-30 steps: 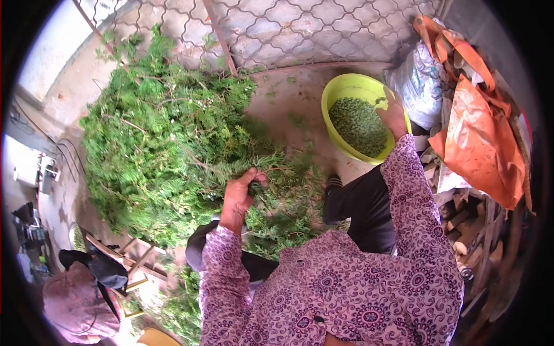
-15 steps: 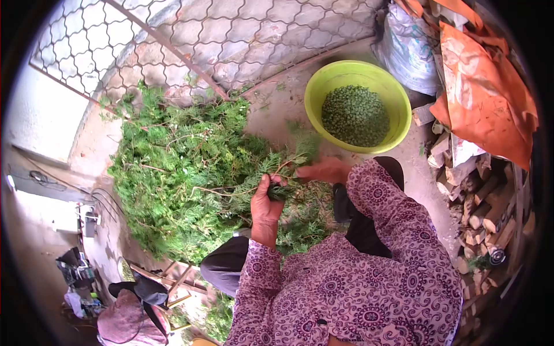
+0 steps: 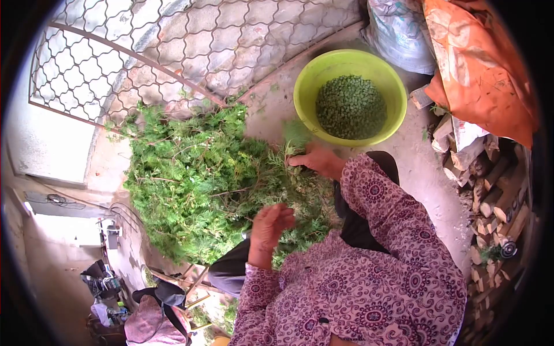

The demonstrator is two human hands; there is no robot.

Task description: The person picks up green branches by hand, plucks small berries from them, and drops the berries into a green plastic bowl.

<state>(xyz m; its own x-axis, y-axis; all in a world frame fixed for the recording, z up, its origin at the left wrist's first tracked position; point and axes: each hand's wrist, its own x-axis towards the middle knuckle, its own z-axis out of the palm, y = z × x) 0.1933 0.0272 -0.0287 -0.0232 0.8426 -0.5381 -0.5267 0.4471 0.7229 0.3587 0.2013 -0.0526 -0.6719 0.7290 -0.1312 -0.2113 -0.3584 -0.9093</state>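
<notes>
My right hand [image 3: 320,161] is at the right edge of a heap of cut evergreen branches [image 3: 190,173], below the bowl. Its fingers are closed at a feathery evergreen sprig [image 3: 283,154], which it appears to pinch at the tips. My left hand [image 3: 270,226] is raised over the near side of the heap with its fingers curled inward. What it holds, if anything, is hidden. A yellow-green plastic bowl [image 3: 303,106] stands beyond my right hand. Many small round green cones or berries [image 3: 352,106] lie in its bottom.
A metal lattice [image 3: 173,75] stands behind the heap. To the right are split firewood [image 3: 490,196], an orange sheet or sack [image 3: 479,75] and a white sack [image 3: 401,37]. Another person [image 3: 153,320] in a patterned covering sits at lower left, near a wooden frame.
My left hand has come away from the branch and moved down towards me. My right hand has lifted slightly and stays by the sprig. The view has shifted a little.
</notes>
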